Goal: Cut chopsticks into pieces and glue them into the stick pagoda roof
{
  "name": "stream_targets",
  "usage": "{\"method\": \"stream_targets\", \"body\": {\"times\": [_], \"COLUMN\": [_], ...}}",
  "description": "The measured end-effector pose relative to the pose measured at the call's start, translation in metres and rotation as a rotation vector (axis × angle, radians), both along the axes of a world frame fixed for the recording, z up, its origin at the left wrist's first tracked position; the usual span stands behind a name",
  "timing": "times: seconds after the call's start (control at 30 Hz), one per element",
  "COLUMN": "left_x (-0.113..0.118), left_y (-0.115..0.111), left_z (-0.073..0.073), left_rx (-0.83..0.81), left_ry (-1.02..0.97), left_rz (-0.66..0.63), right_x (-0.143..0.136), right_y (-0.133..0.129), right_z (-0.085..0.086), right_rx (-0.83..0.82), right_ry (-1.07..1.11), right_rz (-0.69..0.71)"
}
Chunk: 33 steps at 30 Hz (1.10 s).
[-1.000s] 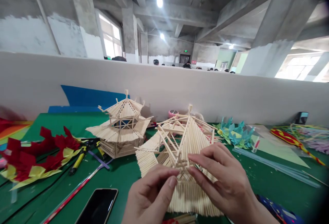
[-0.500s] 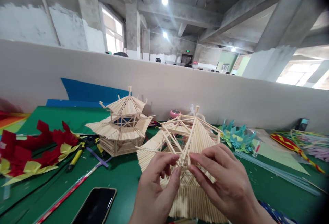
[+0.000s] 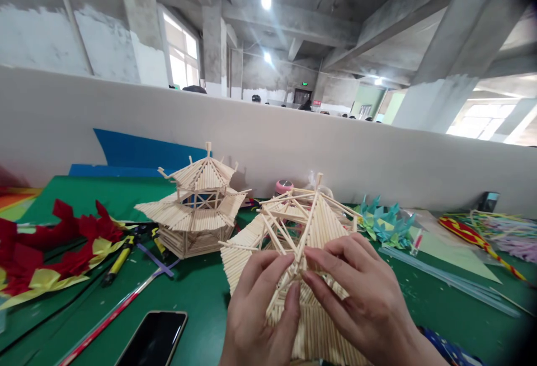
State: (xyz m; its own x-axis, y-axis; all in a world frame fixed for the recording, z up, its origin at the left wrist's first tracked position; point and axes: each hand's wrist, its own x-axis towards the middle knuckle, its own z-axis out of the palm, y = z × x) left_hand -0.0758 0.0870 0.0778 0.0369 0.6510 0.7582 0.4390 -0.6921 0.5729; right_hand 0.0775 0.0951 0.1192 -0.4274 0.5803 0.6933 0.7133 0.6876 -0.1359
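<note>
Before me stands a pavilion model of thin wooden sticks, its roof partly covered and bare frame showing on its left side. At its near roof corner, the forefinger of my left hand touches the sticks, while the thumb is apart below it. From the other side, my right hand pinches the same corner between thumb and forefinger. The small piece between those fingertips is mostly hidden. Below the hands, a lower roof of closely laid sticks slopes toward me.
A second, fully roofed stick pavilion stands behind left. Nearby lie a phone, a yellow-handled tool, red paper petals and a red stick. Teal paper leaves and clear glue sticks are at right. A white partition closes the back.
My left thumb has dropped away from the forefinger at the roof corner. My right fingertips stay at that corner. The whole view has shifted slightly.
</note>
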Motion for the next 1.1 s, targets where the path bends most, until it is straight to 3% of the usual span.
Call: {"method": "stream_targets", "body": {"times": [0.13, 0.4, 1.1], "left_x": [0.001, -0.001, 0.006], "left_y": [-0.001, -0.002, 0.003], "left_z": [0.003, 0.010, 0.009], "left_rx": [-0.019, -0.428, -0.222], "left_ry": [-0.049, -0.127, -0.176], "left_rz": [0.016, -0.168, -0.153], "right_x": [0.001, 0.005, -0.005], "right_y": [0.001, -0.004, -0.001], "right_z": [0.001, -0.005, 0.002], "right_rx": [0.004, 0.002, -0.066], "right_ry": [0.012, 0.079, 0.190], "right_rz": [0.012, 0.039, -0.023]}}
